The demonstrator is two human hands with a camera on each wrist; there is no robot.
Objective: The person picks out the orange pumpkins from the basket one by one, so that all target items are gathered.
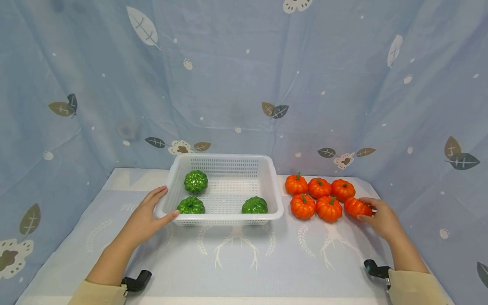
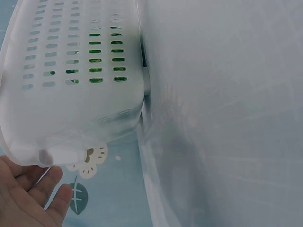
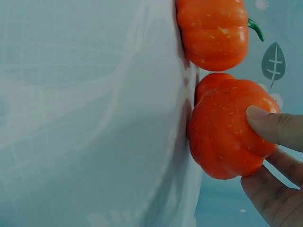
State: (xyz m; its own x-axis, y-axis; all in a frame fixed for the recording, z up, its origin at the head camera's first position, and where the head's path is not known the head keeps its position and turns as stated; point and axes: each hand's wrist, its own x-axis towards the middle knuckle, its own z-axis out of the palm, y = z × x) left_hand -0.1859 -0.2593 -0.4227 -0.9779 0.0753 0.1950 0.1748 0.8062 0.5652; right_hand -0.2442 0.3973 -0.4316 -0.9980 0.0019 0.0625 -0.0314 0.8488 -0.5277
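Note:
A white plastic basket [image 1: 225, 217] stands at the middle of the table with three green pumpkins inside: one at back left [image 1: 196, 182], one at front left [image 1: 191, 205], one at front right [image 1: 254, 205]. My left hand [image 1: 146, 218] touches the basket's left rim, thumb at the front corner; in the left wrist view its fingers [image 2: 47, 187] lie beside the rim. My right hand [image 1: 385, 218] grips an orange pumpkin [image 1: 356, 208] at the right end of the front row, thumb on one side and fingers on the other. That pumpkin [image 3: 232, 130] looks tilted in the right wrist view.
Several other orange pumpkins [image 1: 329, 209] sit in two rows right of the basket, close together. A pale patterned cloth [image 1: 267, 262] covers the table. Blue printed curtains [image 1: 228, 84] rise behind and at both sides. Black wrist-worn devices [image 1: 138, 281] show at both forearms.

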